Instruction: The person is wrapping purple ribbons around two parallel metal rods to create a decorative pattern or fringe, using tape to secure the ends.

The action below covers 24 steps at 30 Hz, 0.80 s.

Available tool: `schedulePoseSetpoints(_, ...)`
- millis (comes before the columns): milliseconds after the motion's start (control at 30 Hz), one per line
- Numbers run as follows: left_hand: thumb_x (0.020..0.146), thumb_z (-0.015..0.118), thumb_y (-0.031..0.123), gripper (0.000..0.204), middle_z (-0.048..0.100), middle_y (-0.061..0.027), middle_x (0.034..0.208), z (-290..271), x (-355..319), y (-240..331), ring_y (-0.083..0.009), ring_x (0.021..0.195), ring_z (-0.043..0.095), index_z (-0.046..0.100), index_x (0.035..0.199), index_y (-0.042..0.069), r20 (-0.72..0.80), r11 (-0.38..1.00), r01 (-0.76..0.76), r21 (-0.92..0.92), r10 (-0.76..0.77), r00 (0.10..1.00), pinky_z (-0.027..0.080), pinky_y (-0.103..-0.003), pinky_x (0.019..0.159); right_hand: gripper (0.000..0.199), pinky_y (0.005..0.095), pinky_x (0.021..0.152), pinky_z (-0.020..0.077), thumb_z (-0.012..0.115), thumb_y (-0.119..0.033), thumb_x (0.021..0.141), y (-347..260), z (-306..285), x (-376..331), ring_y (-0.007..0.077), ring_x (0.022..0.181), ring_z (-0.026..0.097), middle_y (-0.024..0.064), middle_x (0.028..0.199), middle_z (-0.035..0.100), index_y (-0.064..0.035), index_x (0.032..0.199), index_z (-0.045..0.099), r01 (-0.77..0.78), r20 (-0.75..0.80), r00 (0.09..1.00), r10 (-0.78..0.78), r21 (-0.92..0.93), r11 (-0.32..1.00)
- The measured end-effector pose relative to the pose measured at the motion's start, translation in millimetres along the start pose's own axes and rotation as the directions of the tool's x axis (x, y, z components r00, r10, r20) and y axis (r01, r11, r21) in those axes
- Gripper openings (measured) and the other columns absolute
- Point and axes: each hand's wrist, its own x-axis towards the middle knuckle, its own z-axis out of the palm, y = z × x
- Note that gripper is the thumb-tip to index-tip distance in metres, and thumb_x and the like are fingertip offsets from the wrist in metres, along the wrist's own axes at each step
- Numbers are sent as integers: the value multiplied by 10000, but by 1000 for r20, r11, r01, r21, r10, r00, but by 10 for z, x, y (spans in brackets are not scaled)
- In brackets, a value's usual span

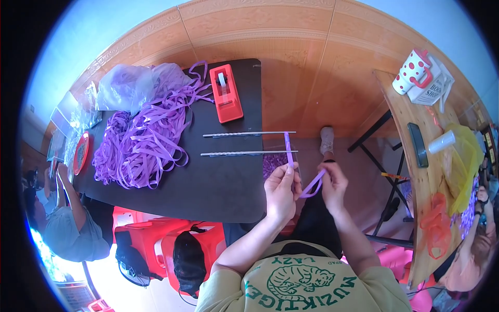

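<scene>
Well left of the left grip (pixel 282 187), on the black surface (pixel 218 182), lies a purple heap (pixel 140 145); nearer, above and left of it, sits a red dispenser (pixel 226 96). Two twisted rods (pixel 228 154) lie just above and left of the left grip, tips jutting past the surface's edge. At those tips hangs a purple strip (pixel 289 145), pinched below by the left grip, then looping across to the right grip (pixel 334 184), closed on it. Well right of both, a phone (pixel 417 144) lies on a wooden surface (pixel 397 104).
</scene>
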Motion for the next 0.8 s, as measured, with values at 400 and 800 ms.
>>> schedulePoseSetpoints(400,979,462,121,165,534,-8,713,61,-34,110,-59,494,465,575,1048,22,10,996,74,-40,-74,997,311,-173,406,296,327,857,464,543,-51,812,-321,-359,589,219,922,575,145,1090,591,-75,1102,599,-315,411,888,-208,871,377)
schedulePoseSetpoints(800,975,478,151,171,576,-15,737,14,-73,121,-68,525,500,597,1012,34,16,989,137,-60,-136,991,338,-169,433,147,261,666,467,654,33,781,-493,363,431,143,770,596,70,848,615,-14,921,657,199,220,956,-193,-5,980)
